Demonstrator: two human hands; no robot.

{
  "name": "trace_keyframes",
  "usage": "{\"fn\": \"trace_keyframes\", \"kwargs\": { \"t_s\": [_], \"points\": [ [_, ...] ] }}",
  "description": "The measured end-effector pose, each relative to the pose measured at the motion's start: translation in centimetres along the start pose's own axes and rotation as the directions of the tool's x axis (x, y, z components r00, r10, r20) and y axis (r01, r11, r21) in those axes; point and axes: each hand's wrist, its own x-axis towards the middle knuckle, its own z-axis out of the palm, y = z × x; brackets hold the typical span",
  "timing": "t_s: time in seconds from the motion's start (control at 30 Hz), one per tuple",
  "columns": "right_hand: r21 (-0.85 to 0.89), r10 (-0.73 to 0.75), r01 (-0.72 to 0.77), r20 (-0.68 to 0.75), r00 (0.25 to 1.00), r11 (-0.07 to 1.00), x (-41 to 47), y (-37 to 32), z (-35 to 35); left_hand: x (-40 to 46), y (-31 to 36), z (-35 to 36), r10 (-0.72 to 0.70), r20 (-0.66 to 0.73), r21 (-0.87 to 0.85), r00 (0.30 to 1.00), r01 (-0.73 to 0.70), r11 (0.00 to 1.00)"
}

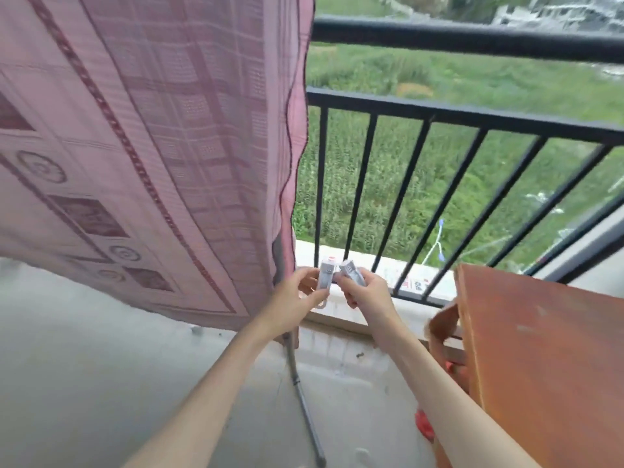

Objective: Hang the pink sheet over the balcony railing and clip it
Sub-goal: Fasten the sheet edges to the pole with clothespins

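**Asker:** Outdoors or indoors, where does this take place?

**Describer:** Outdoors, on a balcony seen from a camera on the person's head. Pale concrete floor (84,383) lies below, and green grass fills the ground far beneath.

**Asker:** What are the hands doing?

**Describer:** Both bare arms reach forward to the middle of the view. The left hand (293,298) has its fingers curled round a white clip (326,276), which it holds upright. The right hand (366,292) grips a second white clip (353,271), tilted toward the first. The two clips are touching or nearly touching at their tops; I cannot tell which.

**Asker:** Where is the sheet?

**Describer:** The pink sheet (135,146), with a darker pattern of squares and spirals, hangs on the left, draped down from above the frame. Its right edge falls just beside the left hand. No clip shows on it.

**Asker:** And around that?

**Describer:** A black metal railing (472,38) with upright bars runs behind the hands to the right. A reddish-brown wooden table (540,349) stands at the lower right. A thin grey pole (304,410) slants across the floor between the arms.
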Motion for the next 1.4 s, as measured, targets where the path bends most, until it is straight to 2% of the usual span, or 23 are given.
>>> {"fn": "trace_keyframes", "kwargs": {
  "t_s": [0.1, 0.2, 0.4, 0.53, 0.57, 0.6, 0.7, 0.73, 0.87, 0.97, 1.1, 1.2, 1.4],
  "points": [
    [-0.022, -0.054, 0.056, 0.077, 0.996, 0.998, 1.0, -1.4, 1.1, -0.4, 0.4, -2.1, -0.046, -0.147, -0.072, 0.988, 0.035, 0.997],
    [-0.09, -0.091, 0.114, 0.228, 0.969, 0.989, 2.0, -2.1, 1.2, -0.4, 1.1, -2.5, -0.048, -0.291, -0.11, 0.955, 0.016, 0.994],
    [-0.026, -0.137, 0.184, 0.57, 0.81, 0.983, 3.4, -4.6, 0.7, -0.7, 3.5, -2.5, -0.03, -0.529, -0.133, 0.848, -0.048, 0.99],
    [-0.046, -0.213, 0.303, 0.611, 0.763, 0.952, 4.6, -6.0, 0.3, -0.3, 4.7, -2.3, -0.003, -0.574, -0.049, 0.819, -0.031, 0.998],
    [-0.018, -0.233, 0.306, 0.606, 0.761, 0.952, 5.0, -6.2, 0.2, -0.2, 4.9, -2.1, 0.007, -0.613, -0.031, 0.79, -0.033, 0.999],
    [0.013, -0.255, 0.307, 0.593, 0.764, 0.952, 5.4, -6.5, 0.3, -0.2, 5.1, -2.0, 0.021, -0.683, -0.02, 0.73, -0.047, 0.999],
    [0.088, -0.319, 0.319, 0.496, 0.807, 0.944, 7.0, -7.6, 0.3, 0.4, 5.4, -2.1, 0.081, -0.884, 0.07, 0.46, -0.04, 0.997],
    [0.092, -0.339, 0.337, 0.466, 0.817, 0.937, 7.6, -8.2, 0.6, 0.9, 5.3, -2.4, 0.1, -0.906, 0.11, 0.412, 0.0, 0.994],
    [0.152, -0.386, 0.358, 0.48, 0.788, 0.921, 9.1, -9.6, 3.0, 2.6, 4.5, -3.2, 0.066, -0.91, 0.143, 0.408, 0.16, 0.977],
    [0.168, -0.364, 0.328, 0.558, 0.745, 0.93, 9.5, -9.6, 4.8, 3.3, 3.8, -3.1, 0.077, -0.921, 0.143, 0.383, 0.146, 0.979],
    [0.225, -0.3, 0.203, 0.601, 0.741, 0.953, 9.6, -9.0, 6.3, 3.7, 2.9, -3.0, 0.101, -0.916, 0.147, 0.388, 0.089, 0.985],
    [0.267, -0.278, 0.13, 0.647, 0.71, 0.955, 9.9, -8.5, 6.6, 4.2, 2.5, -2.7, 0.105, -0.917, 0.145, 0.386, 0.077, 0.986],
    [0.215, -0.262, 0.157, 0.664, 0.701, 0.964, 11.1, -8.6, 6.9, 5.6, 1.4, -2.8, 0.091, -0.923, 0.128, 0.373, 0.074, 0.989]
  ]
}}
